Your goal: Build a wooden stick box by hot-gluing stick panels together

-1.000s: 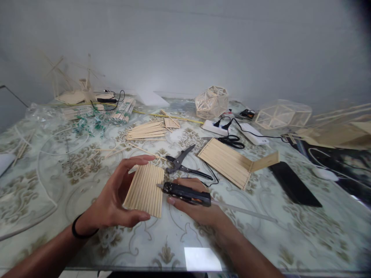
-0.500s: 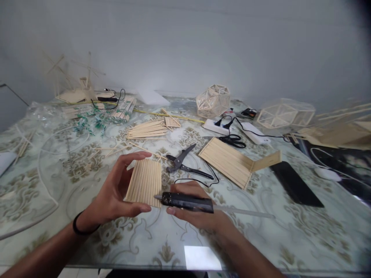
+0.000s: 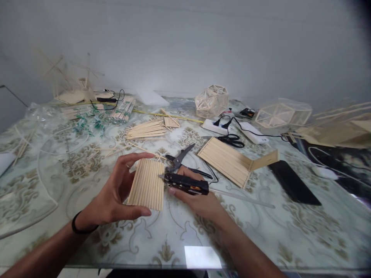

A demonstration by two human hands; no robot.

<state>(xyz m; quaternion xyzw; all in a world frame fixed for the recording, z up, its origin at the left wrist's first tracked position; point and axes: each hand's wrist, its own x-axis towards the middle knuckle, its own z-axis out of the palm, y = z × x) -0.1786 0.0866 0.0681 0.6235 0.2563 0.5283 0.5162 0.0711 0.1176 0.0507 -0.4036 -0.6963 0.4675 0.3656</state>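
Observation:
Between thumb and fingers, my left hand (image 3: 117,193) holds a small panel of wooden sticks (image 3: 147,185) laid side by side. My right hand (image 3: 197,199) is wrapped round a black hot glue gun (image 3: 185,183), whose nozzle points left at the panel's right edge. Whether the tip touches the wood I cannot tell. A clear glue stick (image 3: 242,197) juts from the gun's back end. Just beyond the gun lie dark-handled cutters (image 3: 181,156). To their right rests a larger stick panel (image 3: 224,160) with a raised flap at its right end.
Loose sticks (image 3: 146,129) lie mid-table, with wrapped stick bundles (image 3: 123,110) behind. Black scissors (image 3: 232,140) lie before a power strip (image 3: 216,126). A dark phone-like slab (image 3: 294,183) is at right. Stick-framed models (image 3: 211,101) stand along the wall.
The glue gun has moved up along the panel's right edge, from near its lower corner to about mid-height. My left hand keeps its hold, with the panel shifted slightly.

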